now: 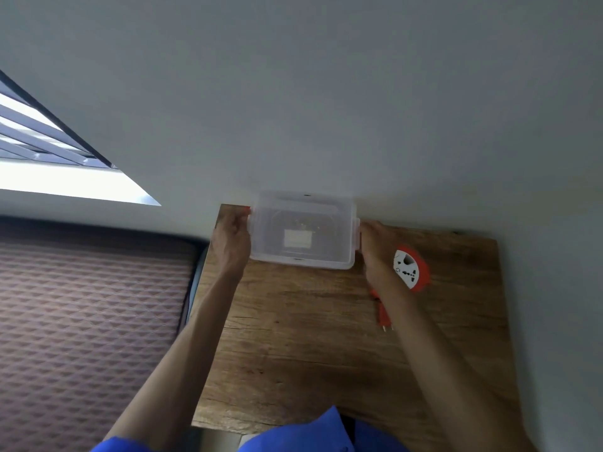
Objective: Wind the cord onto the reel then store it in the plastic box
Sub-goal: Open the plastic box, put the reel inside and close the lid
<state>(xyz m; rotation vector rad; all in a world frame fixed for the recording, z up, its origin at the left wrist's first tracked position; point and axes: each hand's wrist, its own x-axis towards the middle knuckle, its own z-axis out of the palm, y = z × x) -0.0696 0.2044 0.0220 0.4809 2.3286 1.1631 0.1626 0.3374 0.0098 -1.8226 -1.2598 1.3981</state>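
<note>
The orange cord reel (411, 268) is lying wound on the wooden table (310, 337) just right of the clear plastic box (303, 230), which the left hand (231, 243) and right hand (375, 249) are clasping at its end latches, probably unclipping the lid, best released evenly.

Daylight is admitted through the slatted window (49, 151) at the upper left, where the sill is blown out to white. The wall (326, 93) is left dim and grey. Edges are bent by wide-angle distortion, and slight softness, perhaps motion blur, is seen throughout.
</note>
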